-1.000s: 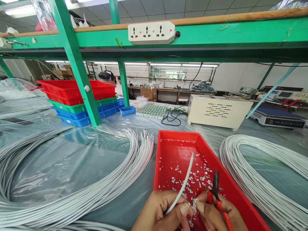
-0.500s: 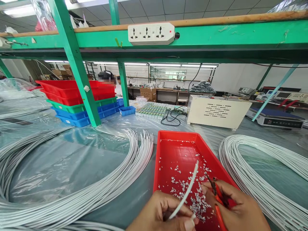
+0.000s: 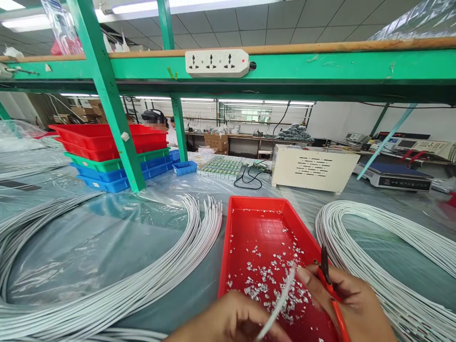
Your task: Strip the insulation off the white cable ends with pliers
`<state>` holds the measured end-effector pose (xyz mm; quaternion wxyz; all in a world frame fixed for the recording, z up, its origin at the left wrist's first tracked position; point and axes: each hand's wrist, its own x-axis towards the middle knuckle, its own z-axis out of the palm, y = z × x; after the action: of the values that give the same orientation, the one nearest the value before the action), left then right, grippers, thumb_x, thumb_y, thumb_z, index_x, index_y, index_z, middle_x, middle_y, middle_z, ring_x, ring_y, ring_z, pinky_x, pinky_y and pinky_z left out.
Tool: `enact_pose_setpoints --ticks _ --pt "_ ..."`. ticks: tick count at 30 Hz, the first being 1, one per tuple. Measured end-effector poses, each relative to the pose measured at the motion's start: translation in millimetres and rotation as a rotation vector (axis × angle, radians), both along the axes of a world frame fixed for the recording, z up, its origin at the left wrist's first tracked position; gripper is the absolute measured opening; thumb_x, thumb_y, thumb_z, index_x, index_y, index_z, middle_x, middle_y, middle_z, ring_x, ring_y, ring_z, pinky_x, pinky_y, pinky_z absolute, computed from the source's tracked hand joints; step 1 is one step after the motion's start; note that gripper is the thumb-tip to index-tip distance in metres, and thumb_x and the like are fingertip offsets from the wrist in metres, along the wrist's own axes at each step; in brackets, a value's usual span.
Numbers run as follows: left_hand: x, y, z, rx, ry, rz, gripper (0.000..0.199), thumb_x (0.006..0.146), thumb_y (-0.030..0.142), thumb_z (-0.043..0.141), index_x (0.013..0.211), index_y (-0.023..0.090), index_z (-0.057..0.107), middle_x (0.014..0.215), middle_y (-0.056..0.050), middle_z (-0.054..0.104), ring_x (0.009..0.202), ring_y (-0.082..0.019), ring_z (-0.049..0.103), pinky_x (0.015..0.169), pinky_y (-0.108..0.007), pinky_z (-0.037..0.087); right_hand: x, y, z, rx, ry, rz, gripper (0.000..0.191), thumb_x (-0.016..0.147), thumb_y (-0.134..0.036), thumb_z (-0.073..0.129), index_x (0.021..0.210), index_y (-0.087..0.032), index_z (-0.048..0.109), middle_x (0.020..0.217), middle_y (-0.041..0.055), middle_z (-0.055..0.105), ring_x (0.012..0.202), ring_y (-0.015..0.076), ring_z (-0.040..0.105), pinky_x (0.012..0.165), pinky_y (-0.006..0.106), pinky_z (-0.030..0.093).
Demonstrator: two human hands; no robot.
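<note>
Left hand (image 3: pixel 231 323) pinches white cable (image 3: pixel 281 299) over red tray (image 3: pixel 263 223). Right hand (image 3: pixel 351 304) grips orange-handled pliers (image 3: pixel 329 285), thumb at cable tip.

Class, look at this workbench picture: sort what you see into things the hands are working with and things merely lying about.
In use:
left hand pinching a white cable
right hand gripping red-handled cutters
red tray with white scraps, under both hands

Lying about:
cable bundles left and right
stacked bins
beige box
power strip
</note>
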<state>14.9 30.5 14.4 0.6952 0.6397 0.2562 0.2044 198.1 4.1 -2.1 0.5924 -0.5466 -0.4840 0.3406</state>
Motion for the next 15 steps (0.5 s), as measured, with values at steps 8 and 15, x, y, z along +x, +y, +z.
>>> enact_pose_setpoints --ticks 8,15 --pt "19.2 5.7 8.2 -0.235 -0.15 0.143 0.035 0.075 0.04 0.063 0.103 0.019 0.063 0.067 -0.001 0.061 0.04 -0.003 0.046 0.038 -0.015 0.028 -2.8 -3.2 -1.2 -0.091 -0.03 -0.03 0.029 0.065 -0.047 0.064 0.068 -0.019 0.064 0.062 0.0022 0.065 0.053 0.0179 0.058 0.044 0.022 0.047" --pt "40.5 9.8 13.0 -0.167 -0.265 0.428 0.031 0.088 0.036 0.043 0.095 0.012 0.06 0.053 0.005 0.045 0.042 -0.004 0.025 0.044 -0.021 0.016 13.8 1.5 -5.9 0.029 -0.429 -0.046 0.025 0.072 -0.043 0.056 0.068 -0.019 0.064 0.066 0.0015 0.064 0.068 0.0212 0.063 0.059 0.023 0.05"
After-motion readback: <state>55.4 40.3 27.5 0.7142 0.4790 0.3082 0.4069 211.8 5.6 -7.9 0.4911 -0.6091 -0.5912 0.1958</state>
